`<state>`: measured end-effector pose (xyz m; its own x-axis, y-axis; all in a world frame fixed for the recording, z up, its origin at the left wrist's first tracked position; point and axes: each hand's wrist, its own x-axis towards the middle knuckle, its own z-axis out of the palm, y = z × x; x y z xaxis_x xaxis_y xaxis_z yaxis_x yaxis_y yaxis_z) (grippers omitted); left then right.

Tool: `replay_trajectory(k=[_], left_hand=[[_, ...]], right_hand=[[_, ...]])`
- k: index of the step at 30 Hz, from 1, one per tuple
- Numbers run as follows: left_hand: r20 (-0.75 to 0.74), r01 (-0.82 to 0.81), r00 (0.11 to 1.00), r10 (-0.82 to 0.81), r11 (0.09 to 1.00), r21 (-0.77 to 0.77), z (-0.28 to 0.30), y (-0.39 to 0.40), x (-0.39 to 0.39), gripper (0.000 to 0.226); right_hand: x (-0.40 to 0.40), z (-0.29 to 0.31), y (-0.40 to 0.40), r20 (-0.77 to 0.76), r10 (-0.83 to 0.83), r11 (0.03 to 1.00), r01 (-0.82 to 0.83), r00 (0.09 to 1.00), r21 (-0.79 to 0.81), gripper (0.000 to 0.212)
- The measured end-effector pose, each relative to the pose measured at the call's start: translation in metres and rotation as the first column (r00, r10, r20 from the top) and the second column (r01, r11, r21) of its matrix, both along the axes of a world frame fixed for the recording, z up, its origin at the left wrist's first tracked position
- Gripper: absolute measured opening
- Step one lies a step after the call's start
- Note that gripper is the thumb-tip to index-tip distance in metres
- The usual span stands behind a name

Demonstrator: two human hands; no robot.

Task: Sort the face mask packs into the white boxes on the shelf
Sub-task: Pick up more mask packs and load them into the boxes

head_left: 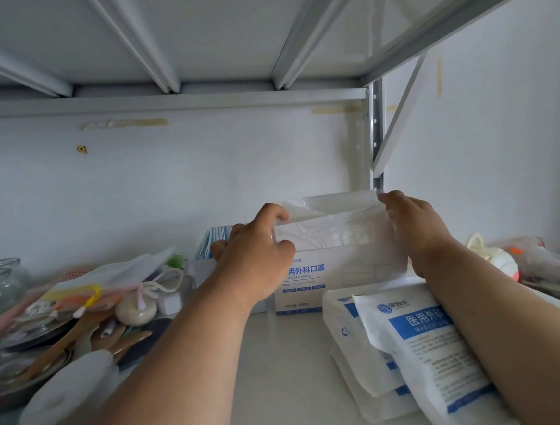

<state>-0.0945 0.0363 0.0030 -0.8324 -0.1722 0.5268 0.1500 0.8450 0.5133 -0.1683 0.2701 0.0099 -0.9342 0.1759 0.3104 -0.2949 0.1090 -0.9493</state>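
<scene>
A clear mask pack (pixel 332 223) is held at frame centre-right above the white box (pixel 338 276) on the shelf (pixel 285 364). Left hand (pixel 258 251) pinches its left edge; right hand (pixel 415 224) grips its right edge. More packs (pixel 402 344) lie lower right.

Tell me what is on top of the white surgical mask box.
A clear mask pack, held by left hand and right hand, covers the white box top; its contents are hidden.

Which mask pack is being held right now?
The clear pack, gripped by both hands above the white box; the blue-labelled packs lie untouched on the shelf.
</scene>
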Motion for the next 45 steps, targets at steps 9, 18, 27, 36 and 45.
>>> replay_trajectory(k=[9, 18, 27, 36, 45], left_hand=[[0.037, -0.007, 0.999, 0.008, 1.000, -0.024, 0.002, 0.002, 0.006, 0.071], [0.037, -0.014, 0.999, 0.017, 0.996, -0.092, -0.001, 0.000, 0.002, 0.039], [0.058, -0.015, 0.998, 0.022, 0.992, -0.129, -0.002, -0.001, 0.002, 0.065], [-0.171, 0.073, 0.983, -0.070, 0.997, 0.012, -0.004, -0.001, -0.007, 0.046], [-0.325, 0.194, 0.934, -0.150, 0.975, 0.107, -0.007, -0.007, -0.011, 0.038]], right_hand=[[-0.007, -0.005, 0.003, 0.002, -0.010, 0.998, 0.010, 1.000, 0.058, 0.031], [-0.017, -0.009, 0.004, -0.041, -0.016, 0.994, 0.021, 0.999, 0.109, 0.023], [-0.019, -0.012, 0.003, -0.011, 0.079, 0.984, -0.076, 0.997, 0.164, 0.025], [-0.023, -0.014, 0.008, -0.127, 0.041, 0.988, -0.021, 0.991, 0.155, 0.021], [-0.021, -0.014, 0.006, -0.143, 0.032, 0.991, -0.013, 0.989, 0.135, 0.017]])
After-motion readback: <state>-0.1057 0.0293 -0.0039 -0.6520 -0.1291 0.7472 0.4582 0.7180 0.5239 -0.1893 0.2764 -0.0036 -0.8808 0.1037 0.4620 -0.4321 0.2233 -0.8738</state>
